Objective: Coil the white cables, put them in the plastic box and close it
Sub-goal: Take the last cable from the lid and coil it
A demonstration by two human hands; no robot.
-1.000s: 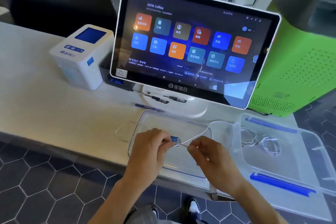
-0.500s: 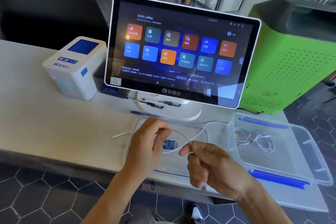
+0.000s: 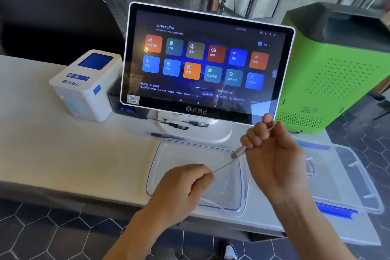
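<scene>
Above the clear plastic lid [image 3: 168, 154], both hands stretch one thin white cable [image 3: 223, 167].

At left, the left hand [image 3: 181, 190] pinches the cable; at right, the right hand [image 3: 272, 154] has risen since a moment ago and now grips the plug end [image 3: 237, 152], so I judge coiling has only begun. The cable looks thin and limp, slack trailing below. Another white cable [image 3: 310, 167] lies in the transparent plastic box [image 3: 358, 175].

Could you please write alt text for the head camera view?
Both hands hold a white cable taut above a clear lid: left hand grips low, right hand grips near the plug. An open plastic box lies right, a touchscreen behind.
</scene>
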